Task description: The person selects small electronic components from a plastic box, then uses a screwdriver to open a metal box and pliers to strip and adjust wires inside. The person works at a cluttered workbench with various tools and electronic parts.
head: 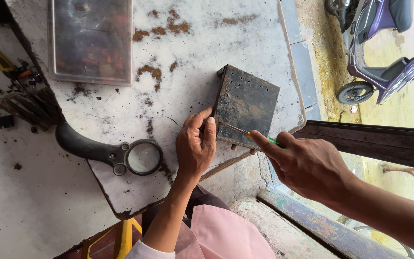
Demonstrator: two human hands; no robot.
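A rusty metal box (245, 106) is being steadied at the edge of the worn white table (120, 120) by the left hand (195, 146), fingers clamped on its side. A green-handled screwdriver (250, 135) is being gripped in the right hand (307, 165), tip probably at a screw. A magnifier (140, 157) is lying nearby.
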